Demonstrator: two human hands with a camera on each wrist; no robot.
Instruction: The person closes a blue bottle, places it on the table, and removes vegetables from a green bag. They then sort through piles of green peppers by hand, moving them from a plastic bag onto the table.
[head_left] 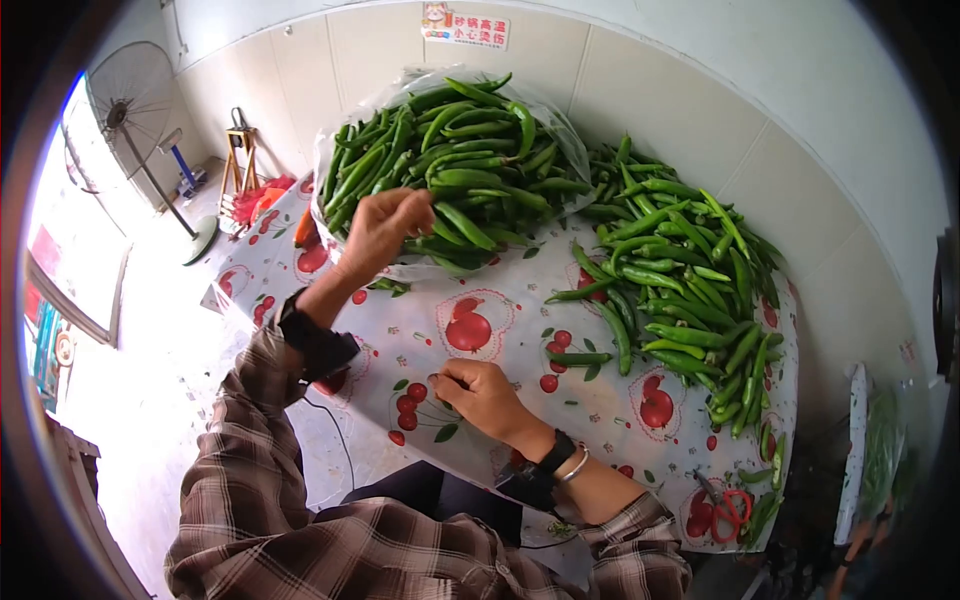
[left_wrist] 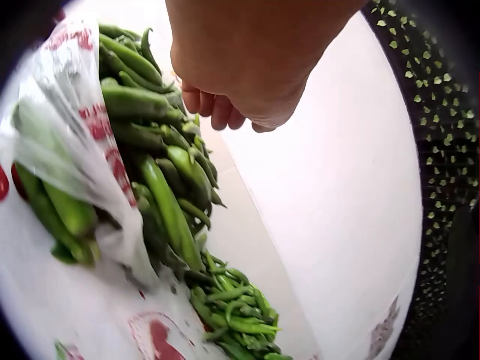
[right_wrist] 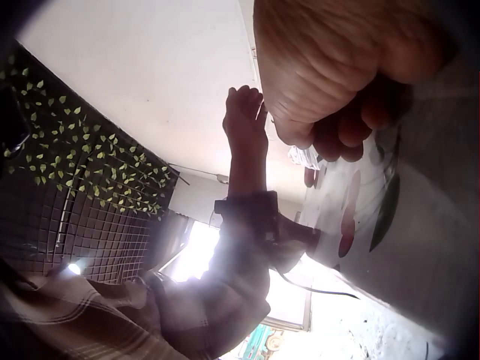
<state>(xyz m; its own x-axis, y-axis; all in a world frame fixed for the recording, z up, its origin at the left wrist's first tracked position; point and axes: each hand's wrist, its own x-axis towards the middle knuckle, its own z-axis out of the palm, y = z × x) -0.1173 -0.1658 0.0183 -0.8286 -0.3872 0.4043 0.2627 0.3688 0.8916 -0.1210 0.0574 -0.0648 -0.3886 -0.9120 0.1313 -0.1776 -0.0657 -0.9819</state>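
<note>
In the head view my left hand [head_left: 383, 230] is raised at the near side of a clear plastic bag [head_left: 322, 175] heaped with long green chili peppers [head_left: 470, 150]. Its fingers are loosely curled, and nothing shows between them. The left wrist view has the same hand [left_wrist: 244, 67] above the peppers [left_wrist: 169, 180], overlapping their edge. My right hand [head_left: 482, 398] is low over the front of the patterned tablecloth [head_left: 590, 440], fingers loosely bent. From the right wrist view, the fingers of this hand [right_wrist: 330, 82] curl downward above the cloth, with no object visible in them.
A second pile of green peppers [head_left: 690, 270] spreads along the right of the table, with a single pepper [head_left: 580, 358] apart from it. Red-handled scissors [head_left: 733, 512] lie at the right front corner. A tiled wall [head_left: 650, 90] borders the back; a standing fan [head_left: 125, 115] is at left.
</note>
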